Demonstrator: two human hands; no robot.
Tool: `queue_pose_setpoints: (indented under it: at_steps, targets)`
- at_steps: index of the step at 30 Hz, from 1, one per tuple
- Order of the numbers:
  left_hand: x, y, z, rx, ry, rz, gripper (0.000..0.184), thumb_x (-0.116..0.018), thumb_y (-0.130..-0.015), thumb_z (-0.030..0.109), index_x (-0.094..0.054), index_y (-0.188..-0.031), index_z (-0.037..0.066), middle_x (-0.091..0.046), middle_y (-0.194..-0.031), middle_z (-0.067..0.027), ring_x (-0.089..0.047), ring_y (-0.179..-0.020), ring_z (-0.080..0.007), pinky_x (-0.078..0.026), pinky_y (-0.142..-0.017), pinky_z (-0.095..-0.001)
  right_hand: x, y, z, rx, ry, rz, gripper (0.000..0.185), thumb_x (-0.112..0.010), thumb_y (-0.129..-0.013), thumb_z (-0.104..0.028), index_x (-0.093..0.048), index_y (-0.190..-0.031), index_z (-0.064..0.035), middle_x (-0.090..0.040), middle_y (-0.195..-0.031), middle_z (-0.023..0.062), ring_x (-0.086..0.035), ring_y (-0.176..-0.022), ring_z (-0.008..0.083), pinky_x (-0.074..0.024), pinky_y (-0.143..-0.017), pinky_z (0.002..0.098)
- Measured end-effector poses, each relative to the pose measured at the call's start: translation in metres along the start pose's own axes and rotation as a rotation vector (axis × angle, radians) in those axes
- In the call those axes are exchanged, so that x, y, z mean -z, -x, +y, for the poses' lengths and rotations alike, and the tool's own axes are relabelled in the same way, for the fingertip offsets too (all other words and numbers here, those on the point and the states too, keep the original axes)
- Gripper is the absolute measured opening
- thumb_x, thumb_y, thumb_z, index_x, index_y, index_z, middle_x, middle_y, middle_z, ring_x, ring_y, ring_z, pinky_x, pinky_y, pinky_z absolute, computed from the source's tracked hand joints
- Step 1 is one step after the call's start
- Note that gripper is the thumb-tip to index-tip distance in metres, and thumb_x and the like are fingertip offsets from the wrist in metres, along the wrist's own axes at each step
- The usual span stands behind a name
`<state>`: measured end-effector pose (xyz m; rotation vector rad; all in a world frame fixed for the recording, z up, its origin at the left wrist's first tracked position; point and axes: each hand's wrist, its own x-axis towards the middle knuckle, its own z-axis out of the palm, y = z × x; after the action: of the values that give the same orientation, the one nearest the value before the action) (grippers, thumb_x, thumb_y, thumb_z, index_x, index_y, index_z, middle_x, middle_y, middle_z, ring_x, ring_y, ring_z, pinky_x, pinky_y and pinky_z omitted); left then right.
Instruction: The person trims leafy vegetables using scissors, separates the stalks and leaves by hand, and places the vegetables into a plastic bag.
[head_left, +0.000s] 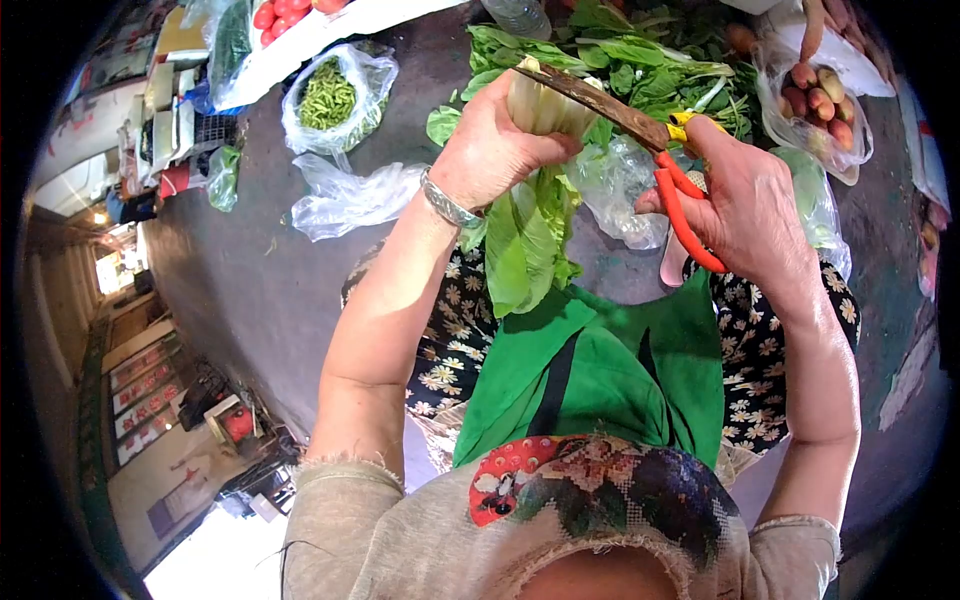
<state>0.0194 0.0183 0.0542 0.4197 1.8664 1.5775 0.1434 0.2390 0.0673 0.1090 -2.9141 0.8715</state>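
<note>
My left hand [497, 150] is closed around a leafy green vegetable [530, 240], its pale stem end up and its leaves hanging down over my lap. In my right hand [752, 200] is a pair of scissors [690, 215] with red and yellow handles. The dark, rusty-looking blades reach left across the top of the pale stems, close to my left fingers. Whether the blades touch the stems I cannot tell. A heap of loose leafy greens [650, 65] lies on the ground just beyond both hands.
A clear bag of small green pods [328, 95] stands at the left, with a crumpled plastic bag [355, 195] nearer me. Reddish, round produce [820, 105] fills a bag at the right. Tomatoes [285, 15] sit at the far left. A green apron [600, 370] covers my lap.
</note>
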Motion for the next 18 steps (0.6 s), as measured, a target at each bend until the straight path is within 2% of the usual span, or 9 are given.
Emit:
queue_pose_setpoints:
  at_steps: [5, 7, 8, 10, 11, 13, 15, 17, 18]
  targets:
    - [-0.002, 0.000, 0.004, 0.055, -0.148, 0.024, 0.044, -0.071, -0.072, -0.005, -0.060, -0.114, 0.001, -0.067, -0.103, -0.0035, -0.065, -0.091, -0.0136, -0.055, -0.080, -0.0288, -0.005, -0.001, 0.001, -0.037, -0.060, -0.053, 0.061, -0.071, -0.077, -0.058, -0.050, -0.082, -0.0010, -0.057, -0.066, 0.0177, -0.059, -0.064, 0.0415, -0.0456, -0.057, 0.0454]
    - [-0.002, 0.001, 0.004, 0.066, -0.161, 0.037, 0.047, -0.073, -0.071, -0.003, -0.059, -0.115, 0.002, -0.066, -0.104, -0.0032, -0.065, -0.091, -0.0132, -0.054, -0.080, -0.0287, -0.010, -0.002, 0.003, -0.148, -0.258, -0.124, 0.059, -0.072, -0.078, -0.056, -0.054, -0.084, -0.0003, -0.057, -0.065, 0.0186, -0.059, -0.064, 0.0377, -0.0457, -0.058, 0.0431]
    - [0.000, 0.000, 0.003, 0.057, -0.146, 0.050, 0.049, -0.074, -0.071, -0.002, -0.057, -0.116, 0.002, -0.066, -0.104, -0.0026, -0.065, -0.091, -0.0128, -0.054, -0.080, -0.0285, -0.012, -0.003, 0.005, -0.147, -0.257, -0.125, 0.059, -0.072, -0.078, -0.056, -0.054, -0.084, -0.0003, -0.057, -0.065, 0.0186, -0.059, -0.064, 0.0377, -0.0457, -0.058, 0.0431]
    - [0.002, 0.001, 0.003, 0.044, -0.130, 0.064, 0.051, -0.075, -0.070, -0.001, -0.056, -0.117, 0.003, -0.065, -0.104, -0.0020, -0.064, -0.091, -0.0124, -0.054, -0.081, -0.0283, -0.015, -0.007, 0.013, -0.285, -0.469, -0.053, 0.059, -0.070, -0.080, -0.056, -0.059, -0.086, 0.0016, -0.058, -0.065, 0.0176, -0.058, -0.062, 0.0307, -0.0458, -0.060, 0.0401]
    - [0.003, 0.001, 0.003, -0.011, -0.161, 0.080, 0.052, -0.078, -0.069, 0.001, -0.056, -0.116, 0.003, -0.065, -0.103, -0.0018, -0.063, -0.090, -0.0115, -0.053, -0.080, -0.0273, -0.018, -0.011, 0.018, -0.281, -0.464, -0.049, 0.059, -0.070, -0.080, -0.056, -0.059, -0.086, 0.0016, -0.058, -0.065, 0.0176, -0.058, -0.062, 0.0307, -0.0458, -0.060, 0.0401]
    - [0.004, 0.001, 0.007, -0.076, -0.187, 0.096, 0.054, -0.082, -0.068, 0.003, -0.056, -0.115, 0.004, -0.064, -0.101, -0.0015, -0.062, -0.090, -0.0105, -0.053, -0.079, -0.0263, -0.026, -0.018, 0.031, -0.539, -0.419, -0.156, 0.042, -0.071, -0.088, -0.039, -0.062, -0.097, 0.0021, -0.057, -0.079, 0.0023, -0.049, -0.076, 0.0089, -0.0430, -0.069, 0.0264]
    - [0.004, 0.003, 0.013, -0.162, -0.084, 0.064, 0.055, -0.081, -0.069, 0.003, -0.056, -0.117, 0.005, -0.063, -0.102, 0.0005, -0.061, -0.089, -0.0086, -0.052, -0.079, -0.0253, -0.036, -0.021, 0.041, -0.630, -0.414, -0.252, 0.056, -0.070, -0.084, -0.049, -0.064, -0.101, 0.0041, -0.065, -0.084, 0.0093, -0.057, -0.078, 0.0135, -0.0466, -0.073, 0.0296]
    - [0.006, 0.003, 0.016, -0.185, -0.051, 0.041, 0.056, -0.081, -0.070, 0.003, -0.055, -0.119, 0.006, -0.063, -0.102, 0.0019, -0.061, -0.090, -0.0074, -0.052, -0.079, -0.0246, -0.061, -0.020, 0.054, -0.601, -0.369, -0.329, 0.056, -0.071, -0.081, -0.047, -0.065, -0.097, 0.0056, -0.066, -0.082, 0.0154, -0.063, -0.078, 0.0192, -0.0490, -0.071, 0.0346]
    - [0.006, 0.003, 0.017, -0.197, 0.015, 0.027, 0.056, -0.080, -0.070, 0.003, -0.055, -0.120, 0.006, -0.063, -0.103, 0.0015, -0.060, -0.091, -0.0074, -0.052, -0.079, -0.0246, -0.079, -0.018, 0.065, -0.580, -0.293, -0.365, 0.055, -0.069, -0.080, -0.047, -0.065, -0.093, 0.0066, -0.067, -0.084, 0.0206, -0.065, -0.079, 0.0287, -0.0504, -0.073, 0.0393]
